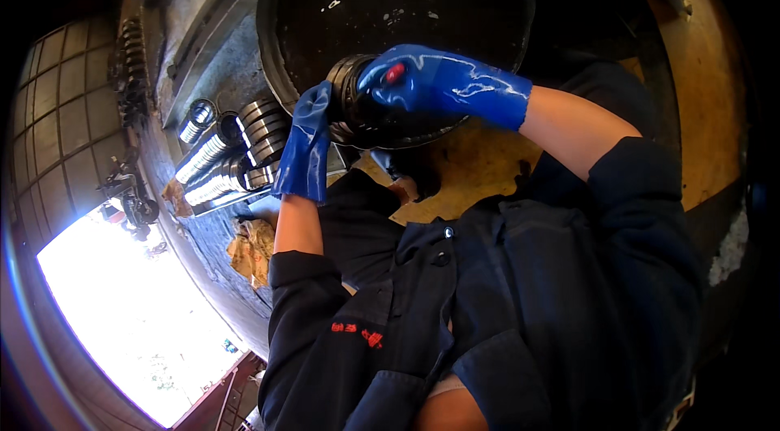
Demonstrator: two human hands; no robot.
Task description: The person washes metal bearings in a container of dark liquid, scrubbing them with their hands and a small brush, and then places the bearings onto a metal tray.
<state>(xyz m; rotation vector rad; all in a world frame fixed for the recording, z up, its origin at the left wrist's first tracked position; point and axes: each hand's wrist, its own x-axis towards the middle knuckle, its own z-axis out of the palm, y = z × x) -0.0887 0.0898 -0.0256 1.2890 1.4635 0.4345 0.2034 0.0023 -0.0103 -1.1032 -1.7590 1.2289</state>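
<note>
Rn both gloved hands are gripping a short ring stack (344,90): L hand (311,114) is holding its left side, R hand (402,77) its right, over the near-left edge of a basin (267,49). Rings are looking dark, round & ribbed, w/ dull brownish-grey edges catching a bit of light. R glove's covering much of the stack, so ring count & exact finger placement are staying unclear. A red spot is showing on R glove. Just beyond the grip, basin's holding dark liquid w/ bright glints; can't tell depth. L of grip, shinier ring stacks (262,132) are lying on a metal surface (234,61), partly hidden by L glove. Farther L, a motorbike (134,202) is standing near a blown-out bright opening (122,309); bg top R is fading into black.
</note>
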